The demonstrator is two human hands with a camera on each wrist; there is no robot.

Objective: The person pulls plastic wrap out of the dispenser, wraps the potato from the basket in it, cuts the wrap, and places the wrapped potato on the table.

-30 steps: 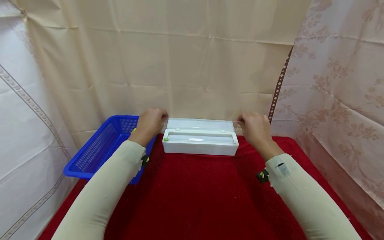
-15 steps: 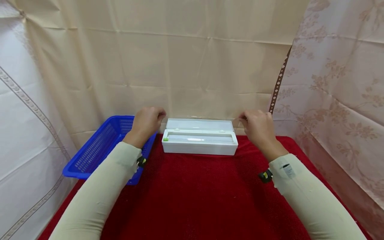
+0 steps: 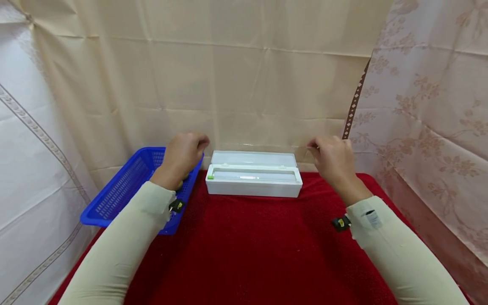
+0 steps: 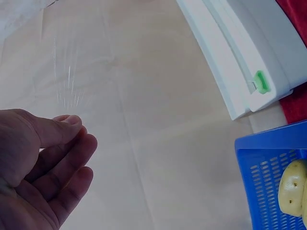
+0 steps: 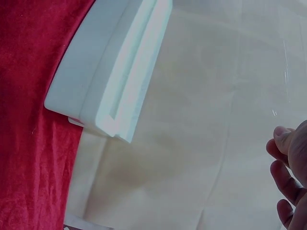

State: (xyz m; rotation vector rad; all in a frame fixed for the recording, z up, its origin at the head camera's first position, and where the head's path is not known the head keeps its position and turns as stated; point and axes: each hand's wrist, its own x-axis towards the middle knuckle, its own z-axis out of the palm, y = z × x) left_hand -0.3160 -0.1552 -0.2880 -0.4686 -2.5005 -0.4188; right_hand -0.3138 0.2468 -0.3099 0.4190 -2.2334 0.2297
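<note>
The left hand [image 3: 181,153] pinches one edge of the film [image 4: 69,76] between thumb and fingertip; the clear film spans between the hands above the box [image 3: 253,189], visible mainly as glints; the right hand [image 3: 335,161] pinches the opposite edge. Whether the film is joined to the box cannot be told. Hold both pinches level and apply even tension; thin film is likely to cling to itself if the edges meet. Containers: the blue basket [image 3: 91,220], just left of the box, holds a potato [image 4: 291,188] and the edge of what looks like another. The white box sits on the red cloth [image 3: 251,254], lid [image 3: 253,159] open to the rear; its slot shows a pale surface, probably the roll, with a green slider [image 3: 210,177] at the left end.
</note>
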